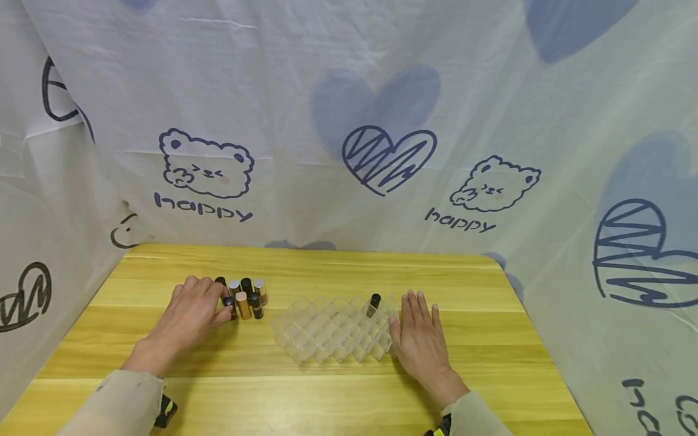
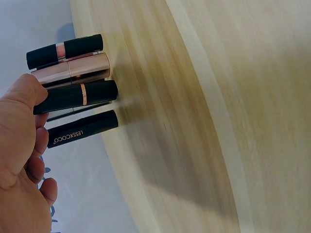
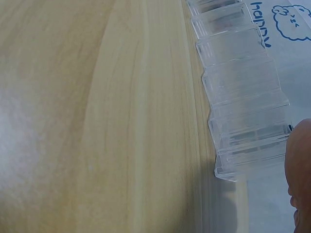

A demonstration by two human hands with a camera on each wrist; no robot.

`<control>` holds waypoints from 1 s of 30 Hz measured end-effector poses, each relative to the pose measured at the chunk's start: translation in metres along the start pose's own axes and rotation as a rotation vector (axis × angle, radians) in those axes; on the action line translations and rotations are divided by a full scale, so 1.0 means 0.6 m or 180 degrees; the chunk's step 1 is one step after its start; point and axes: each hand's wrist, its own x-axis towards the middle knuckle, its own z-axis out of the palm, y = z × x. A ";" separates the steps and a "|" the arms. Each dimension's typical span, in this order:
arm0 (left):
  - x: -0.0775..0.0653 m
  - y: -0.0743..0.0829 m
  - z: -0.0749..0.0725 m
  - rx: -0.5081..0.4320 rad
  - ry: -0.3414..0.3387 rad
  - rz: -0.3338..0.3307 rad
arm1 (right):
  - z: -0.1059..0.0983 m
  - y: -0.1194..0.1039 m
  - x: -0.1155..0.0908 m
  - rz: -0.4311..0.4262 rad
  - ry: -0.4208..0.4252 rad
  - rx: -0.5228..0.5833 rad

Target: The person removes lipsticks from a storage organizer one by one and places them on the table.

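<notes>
At the left, a cluster of lipsticks stands upright on the table. My left hand pinches a black lipstick with a gold band at the cluster's near left, thumb across its upper part. Beside it are a rose-gold lipstick, a black one with a pink band and a black tube with gold lettering. My right hand lies with fingers extended along the right end of a clear lipstick organizer. One black lipstick stands in a back right compartment.
The wooden table has its far edge against a white curtain printed with hearts and bears. Silver-capped lipsticks stand at the back of the cluster. Between the cluster and the organizer is a narrow gap.
</notes>
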 end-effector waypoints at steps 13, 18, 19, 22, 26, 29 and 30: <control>0.003 -0.002 -0.001 -0.0042 -0.0066 -0.0088 | -0.002 -0.002 0.000 0.0047 -0.0026 0.0033; 0.003 -0.001 -0.003 -0.0044 -0.0113 -0.0129 | -0.002 -0.002 0.000 0.0043 -0.0030 0.0030; 0.003 -0.001 -0.003 -0.0044 -0.0123 -0.0136 | -0.002 -0.002 -0.001 0.0045 -0.0031 0.0031; 0.003 -0.001 -0.004 -0.0037 -0.0151 -0.0150 | -0.002 -0.002 -0.001 0.0046 -0.0034 0.0046; 0.002 -0.001 -0.005 -0.0024 -0.0174 -0.0155 | -0.002 -0.002 -0.001 0.0044 -0.0036 0.0043; 0.002 -0.001 -0.006 -0.0005 -0.0177 -0.0153 | -0.002 -0.002 -0.001 0.0039 -0.0030 0.0040; 0.001 -0.001 -0.006 0.0002 -0.0174 -0.0157 | -0.002 -0.002 -0.001 0.0039 -0.0029 0.0040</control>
